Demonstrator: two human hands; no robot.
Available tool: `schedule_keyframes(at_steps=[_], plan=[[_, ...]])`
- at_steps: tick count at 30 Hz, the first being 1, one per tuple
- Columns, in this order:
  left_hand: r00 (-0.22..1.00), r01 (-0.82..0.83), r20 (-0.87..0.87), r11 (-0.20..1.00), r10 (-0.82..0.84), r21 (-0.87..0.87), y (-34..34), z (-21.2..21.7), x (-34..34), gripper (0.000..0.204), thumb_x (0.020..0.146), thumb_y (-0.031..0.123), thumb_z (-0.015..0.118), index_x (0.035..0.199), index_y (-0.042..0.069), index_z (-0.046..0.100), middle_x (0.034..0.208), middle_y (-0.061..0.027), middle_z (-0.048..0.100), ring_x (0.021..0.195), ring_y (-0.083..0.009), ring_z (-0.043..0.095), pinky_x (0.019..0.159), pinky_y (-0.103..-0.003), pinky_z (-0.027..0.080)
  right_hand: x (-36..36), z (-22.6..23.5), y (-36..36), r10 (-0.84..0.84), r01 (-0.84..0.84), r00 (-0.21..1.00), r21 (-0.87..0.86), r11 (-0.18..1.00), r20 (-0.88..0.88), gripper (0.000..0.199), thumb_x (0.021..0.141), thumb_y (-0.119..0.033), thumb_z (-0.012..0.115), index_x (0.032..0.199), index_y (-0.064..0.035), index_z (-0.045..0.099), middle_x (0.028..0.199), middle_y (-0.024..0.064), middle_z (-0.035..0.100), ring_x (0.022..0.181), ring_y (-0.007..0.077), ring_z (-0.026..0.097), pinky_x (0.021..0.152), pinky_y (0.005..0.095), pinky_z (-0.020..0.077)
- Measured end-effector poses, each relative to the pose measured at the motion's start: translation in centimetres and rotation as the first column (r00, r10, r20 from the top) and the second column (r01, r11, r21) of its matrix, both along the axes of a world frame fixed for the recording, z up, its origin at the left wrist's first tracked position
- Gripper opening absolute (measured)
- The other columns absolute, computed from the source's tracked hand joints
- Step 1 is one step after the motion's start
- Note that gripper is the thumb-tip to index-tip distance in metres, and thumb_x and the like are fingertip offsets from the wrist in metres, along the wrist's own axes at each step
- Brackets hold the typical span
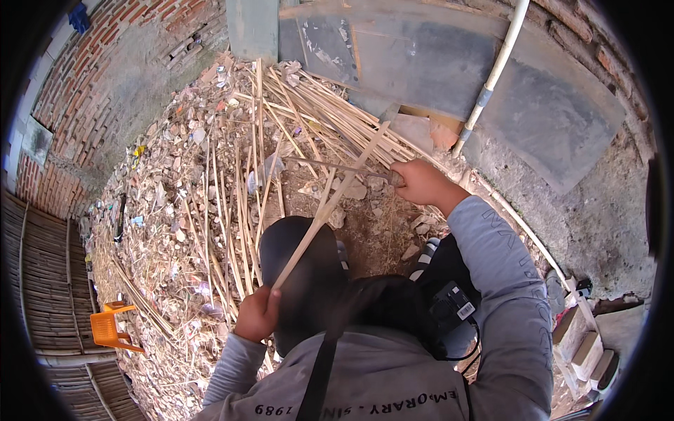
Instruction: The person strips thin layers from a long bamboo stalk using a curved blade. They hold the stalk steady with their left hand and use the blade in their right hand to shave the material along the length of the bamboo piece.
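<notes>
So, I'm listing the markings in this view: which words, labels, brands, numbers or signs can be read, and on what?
I won't copy wording, only say where it stands.
Grey top: dark printed letters and digits, partly readable, interrupted by a black strap.
Right sleeve: outlined letters, partly lost in folds.
Black box: white barcode label, print too small to read.

My left hand (255, 314) is curled shut beside my left knee (298, 245), while my right arm (491, 245) reaches forward, right hand (425, 184) clenched.
</notes>
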State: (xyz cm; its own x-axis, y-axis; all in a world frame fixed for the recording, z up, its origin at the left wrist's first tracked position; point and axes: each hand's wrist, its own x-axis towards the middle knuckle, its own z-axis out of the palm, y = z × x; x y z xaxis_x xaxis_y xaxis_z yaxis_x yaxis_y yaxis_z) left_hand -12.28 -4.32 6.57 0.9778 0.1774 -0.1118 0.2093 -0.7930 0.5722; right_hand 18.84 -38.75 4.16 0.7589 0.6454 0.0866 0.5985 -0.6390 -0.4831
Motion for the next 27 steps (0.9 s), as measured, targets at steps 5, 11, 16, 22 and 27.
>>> schedule_keyframes(at_steps=[5,11,16,22,27], plan=[[0.994,0.006,-0.11,0.995,-0.017,-0.104,0.7,1.6,0.1,0.039,0.102,0.029,0.056,0.076,-0.001,0.053,0.059,-0.0233,0.053,0.056,-0.0436,0.058,0.053,-0.05,0.042,-1.3,2.2,0.6,0.04,-0.039,0.999,-0.051,0.998,0.022,0.029,0.075,-0.017,0.071,0.101,-0.0072,0.065,0.087,0.0185,0.069,0.086,0.0416,0.066,0.075,0.0512,0.0525],[0.996,0.065,-0.057,0.996,-0.069,-0.063,0.1,1.5,0.2,0.041,0.102,0.03,0.056,0.075,-0.001,0.053,0.059,-0.0229,0.053,0.056,-0.0435,0.057,0.053,-0.05,0.041,-0.3,0.8,0.4,0.047,-0.046,0.996,0.011,0.999,-0.071,0.041,0.078,-0.018,0.072,0.117,-0.0047,0.066,0.097,0.0227,0.07,0.094,0.0415,0.067,0.084,0.0484,0.0534],[0.996,0.055,-0.065,0.997,-0.059,-0.057,0.3,1.3,0.4,0.042,0.102,0.032,0.056,0.075,-0.001,0.053,0.062,-0.0238,0.054,0.06,-0.0452,0.057,0.055,-0.051,0.042,-1.2,1.8,0.4,0.031,-0.034,0.999,-0.083,0.996,-0.034,0.042,0.078,-0.018,0.072,0.117,-0.0043,0.066,0.095,0.0239,0.069,0.094,0.0417,0.067,0.083,0.0499,0.0525],[0.993,0.114,-0.032,0.988,-0.118,-0.106,-1.6,2.4,2.5,0.039,0.104,0.029,0.051,0.08,-0.001,0.052,0.064,-0.0251,0.054,0.062,-0.0465,0.056,0.056,-0.051,0.041,-0.4,0.6,-0.3,0.036,-0.036,0.999,-0.011,0.999,0.016,0.036,0.076,-0.017,0.072,0.109,-0.004,0.065,0.087,0.0222,0.068,0.086,0.0424,0.066,0.076,0.0492,0.0522],[0.994,0.104,0.009,0.958,-0.105,-0.267,-2.3,2.7,3.6,0.036,0.106,0.028,0.048,0.082,0.0,0.051,0.067,-0.0261,0.055,0.066,-0.0486,0.057,0.058,-0.051,0.041,-1.1,3.7,-0.1,-0.093,0.073,0.992,0.22,0.973,0.082,0.03,0.077,-0.013,0.072,0.104,-0.002,0.064,0.084,0.0228,0.066,0.082,0.0433,0.066,0.072,0.0476,0.0519]])
